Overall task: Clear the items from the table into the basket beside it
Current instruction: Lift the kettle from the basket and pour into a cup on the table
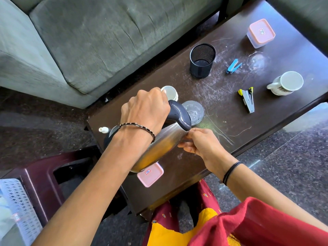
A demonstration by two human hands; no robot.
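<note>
A steel electric kettle (159,150) with a black handle hangs tilted above the near left end of the dark wooden table (221,110). My left hand (147,110) grips its handle from above. My right hand (200,141) holds the kettle's body near the top rim. Under the kettle lies a pink-lidded box (151,174). Its round base (111,134) with a white plug (103,129) sits at the table's left edge, partly hidden by my left forearm. The white perforated basket (19,206) stands at the lower left on a maroon stool (44,174).
On the table stand a small white cup (171,92), a clear glass (194,111), a black mesh pen holder (202,60), a blue stapler (233,66), a yellow-grey stapler (247,99), a white mug (287,82) and another pink-lidded box (260,32). A grey sofa (106,41) lies behind.
</note>
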